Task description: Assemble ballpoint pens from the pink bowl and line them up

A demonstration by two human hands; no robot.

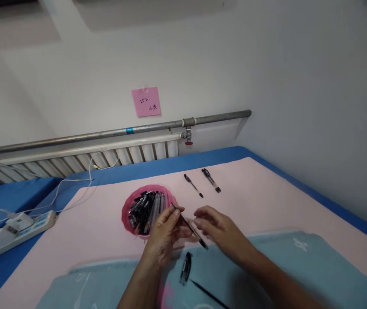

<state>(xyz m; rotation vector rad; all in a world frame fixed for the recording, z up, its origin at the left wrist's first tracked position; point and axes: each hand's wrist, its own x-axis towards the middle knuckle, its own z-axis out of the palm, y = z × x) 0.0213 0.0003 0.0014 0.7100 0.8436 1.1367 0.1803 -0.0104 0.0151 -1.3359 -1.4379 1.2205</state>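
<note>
Left hand [170, 225]: fingers clamped on a pen [191, 231], thumb on top; just right of the basket [126, 210].
Right hand [215, 225]: fingers loosely bent, nothing seen between them; farther right of the basket, close to the pen's lower end. Whether a fingertip touches the pen, I cannot tell.
Pen: slanted, dark end down and to the right; no clipped cap on it.
Cap [186, 268]: loose on the cloth [273, 257], nearer the wearer than the basket and to its right.
Rod [209, 294]: thin, dark, just beside the cap; likely a refill.
Slim pen [194, 186] and thick pen [211, 180]: right of the basket, toward its far side; both look complete, so probably done.
Progress: early, I judge; the held pen looks unfinished, cap and rod lie apart, and the basket holds many pieces [146, 210].
</note>
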